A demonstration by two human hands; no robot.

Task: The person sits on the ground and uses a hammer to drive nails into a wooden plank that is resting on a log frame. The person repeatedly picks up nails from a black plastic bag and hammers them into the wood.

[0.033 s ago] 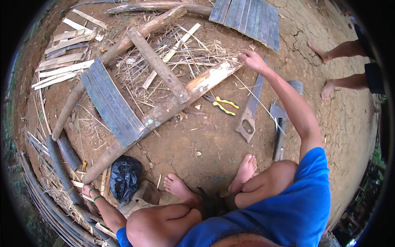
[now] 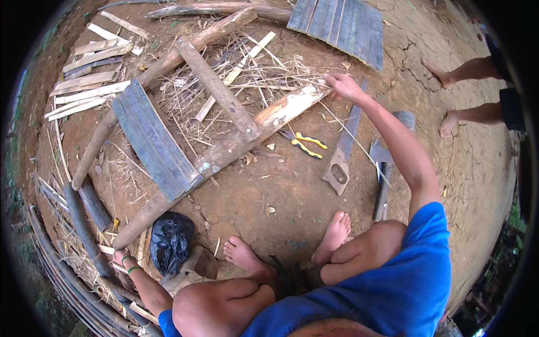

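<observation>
A long round wooden pole with pale peeled patches (image 2: 224,151) lies slanted across the brown dirt ground (image 2: 269,196). It runs from low on the left to high on the right. The right hand (image 2: 343,87) rests on the pole's top end with the fingers curled over it, so it seems to grip the wood. The left hand (image 2: 120,258) is down at the pole's bottom end, right at its tip. It is small and partly hidden there, so I cannot tell if it is open or closed.

A shorter brown log (image 2: 216,90) lies crosswise on the pole. A curved grey slatted panel (image 2: 151,140) leans over the pole too. Dry straw and thin sticks (image 2: 247,73) are spread under them.

Just below the pole lie pliers with yellow and black handles (image 2: 303,143). Near them is a hand saw with a wooden handle (image 2: 342,149), and beside that a big grey metal blade (image 2: 387,163). A crumpled black plastic bag (image 2: 171,238) sits near the left hand. A stack of pale wooden slats (image 2: 90,78) lies at the far left, and a second grey panel (image 2: 339,25) lies at the top. Another person's bare legs (image 2: 466,92) stand at the right.
</observation>
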